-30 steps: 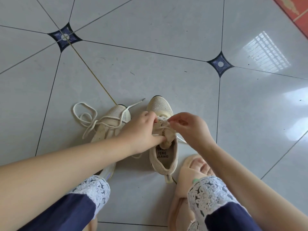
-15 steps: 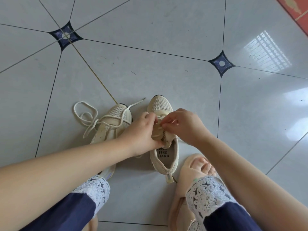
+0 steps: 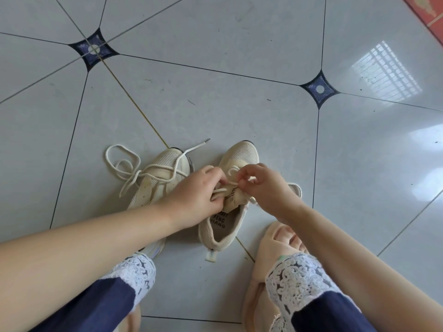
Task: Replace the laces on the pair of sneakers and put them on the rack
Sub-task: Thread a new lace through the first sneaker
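Two beige mesh sneakers stand side by side on the tiled floor. The left sneaker [image 3: 165,168] has a cream lace [image 3: 124,167] lying loose over it, looping out onto the floor to the left. The right sneaker [image 3: 239,159] is tilted, its opening toward me and its tongue [image 3: 233,197] bunched up. My left hand [image 3: 199,195] grips the tongue and a strand of the right sneaker's lace [image 3: 231,182]. My right hand [image 3: 263,185] pinches that same lace just above the tongue. The eyelets under my fingers are hidden.
Grey glossy floor tiles [image 3: 215,97] with dark diamond insets lie all around. My knees in navy trousers with white lace cuffs [image 3: 294,276] fill the bottom, and my right foot in a beige sandal [image 3: 271,245] stands beside the right sneaker. A red mat edge [image 3: 429,8] shows top right.
My right hand has moved left toward my left hand, closing in over the tongue. The right sneaker has tilted slightly to the right. The left sneaker and its loose lace have stayed put.
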`<move>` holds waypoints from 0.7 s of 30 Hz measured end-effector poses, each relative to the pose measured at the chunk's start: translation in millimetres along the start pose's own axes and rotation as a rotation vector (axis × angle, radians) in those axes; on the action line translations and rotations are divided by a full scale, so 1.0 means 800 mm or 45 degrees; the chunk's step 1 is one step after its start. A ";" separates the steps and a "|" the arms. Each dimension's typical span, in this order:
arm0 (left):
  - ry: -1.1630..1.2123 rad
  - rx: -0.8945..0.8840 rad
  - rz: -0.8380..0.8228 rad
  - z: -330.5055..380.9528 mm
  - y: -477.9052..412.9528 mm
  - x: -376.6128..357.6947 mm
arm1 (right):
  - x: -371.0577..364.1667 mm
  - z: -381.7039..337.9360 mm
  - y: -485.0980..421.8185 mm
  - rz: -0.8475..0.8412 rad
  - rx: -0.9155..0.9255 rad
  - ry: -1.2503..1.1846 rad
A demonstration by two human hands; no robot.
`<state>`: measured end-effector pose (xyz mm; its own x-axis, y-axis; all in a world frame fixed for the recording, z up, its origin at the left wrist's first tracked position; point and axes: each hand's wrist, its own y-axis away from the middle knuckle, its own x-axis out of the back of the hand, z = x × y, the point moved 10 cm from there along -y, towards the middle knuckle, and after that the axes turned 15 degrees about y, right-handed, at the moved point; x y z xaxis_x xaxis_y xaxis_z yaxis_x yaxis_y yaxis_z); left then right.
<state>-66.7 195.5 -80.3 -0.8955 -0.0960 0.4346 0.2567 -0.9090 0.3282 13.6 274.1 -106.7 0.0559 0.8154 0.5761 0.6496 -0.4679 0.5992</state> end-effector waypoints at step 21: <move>0.272 0.261 0.170 -0.038 0.011 0.023 | 0.001 0.029 0.012 -0.063 0.042 -0.518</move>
<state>-92.3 172.9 -95.0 -0.8993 -0.3115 0.3068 0.4256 -0.7843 0.4513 37.3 278.4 -113.6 0.3154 0.9079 0.2762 0.6824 -0.4192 0.5988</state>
